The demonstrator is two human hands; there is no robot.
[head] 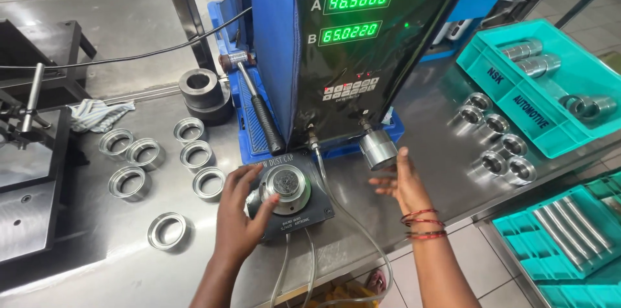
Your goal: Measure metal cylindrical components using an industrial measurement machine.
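Left hand [238,217] rests on the gauge fixture [291,201] at the front of the bench [97,263], fingers curled loosely round the one metal ring [284,185] seated on it. Right hand [402,182] hovers open, fingers spread, holding nothing, just under a single steel cylinder [378,149]. Seven loose rings [143,153] lie to the left, six [497,143] to the right. Two green readouts [354,16] glow on the meter.

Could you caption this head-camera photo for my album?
Left hand on gauge fixture, right hand open beside steel rings.
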